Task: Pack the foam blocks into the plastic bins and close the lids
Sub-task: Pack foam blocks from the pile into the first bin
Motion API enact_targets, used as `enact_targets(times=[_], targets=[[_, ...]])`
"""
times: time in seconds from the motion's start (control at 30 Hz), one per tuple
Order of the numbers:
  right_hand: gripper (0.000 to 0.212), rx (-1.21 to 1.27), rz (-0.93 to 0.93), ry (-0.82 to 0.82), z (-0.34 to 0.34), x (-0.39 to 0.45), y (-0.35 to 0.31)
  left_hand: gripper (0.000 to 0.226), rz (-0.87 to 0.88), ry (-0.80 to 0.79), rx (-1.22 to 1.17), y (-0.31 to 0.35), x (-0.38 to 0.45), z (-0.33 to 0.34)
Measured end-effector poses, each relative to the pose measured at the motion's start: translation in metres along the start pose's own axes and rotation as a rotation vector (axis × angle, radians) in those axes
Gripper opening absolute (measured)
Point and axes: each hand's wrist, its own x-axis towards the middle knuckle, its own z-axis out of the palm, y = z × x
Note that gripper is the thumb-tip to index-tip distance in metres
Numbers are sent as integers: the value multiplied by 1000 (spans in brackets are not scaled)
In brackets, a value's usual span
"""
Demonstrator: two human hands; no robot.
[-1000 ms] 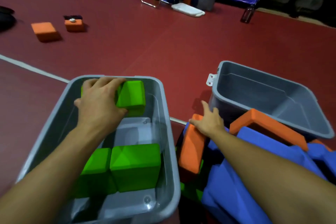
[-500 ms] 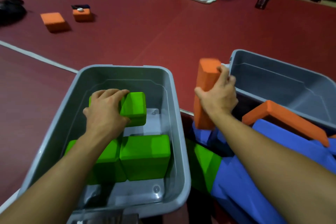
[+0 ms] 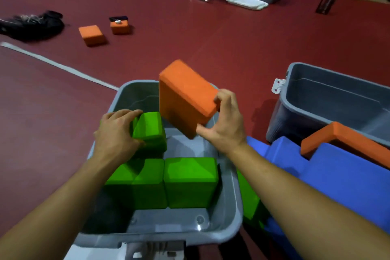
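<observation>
Head view: dark red floor (image 3: 211,44) crossed by white line (image 3: 63,66).

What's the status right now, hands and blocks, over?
Right hand grips orange foam block above near grey plastic bin. Left hand holds green foam block inside it. Open floor space beneath; nothing blocking.

Matt, finely grained orange foam block (image 3: 185,99); smooth, faintly glossy grey, seemingly plastic bin (image 3: 230,207).

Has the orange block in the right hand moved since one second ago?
Yes. The orange block rose from the pile and went left; it is over the near bin.
</observation>
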Motion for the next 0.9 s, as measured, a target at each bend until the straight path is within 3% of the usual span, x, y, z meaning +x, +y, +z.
enact_targets(times=[0.1, 0.27, 0.43, 0.57, 0.9], targets=[[66, -19, 103, -178, 4, -24, 25, 95, 32, -26, -11, -11, 3, 5], [82, -54, 139, -411, 6, -36, 43, 97, 123, -107, -11, -20, 6, 13], [64, -121, 80, -474, 17, -37, 52, 92, 205, -159, -5, -36, -4, 23], [57, -303, -9, -620, 22, -38, 54, 85, 272, -178, 29, -43, -9, 30], [50, -217, 32, -542, 20, -39, 57, 66, 328, -6, 52, -48, -26, 51]])
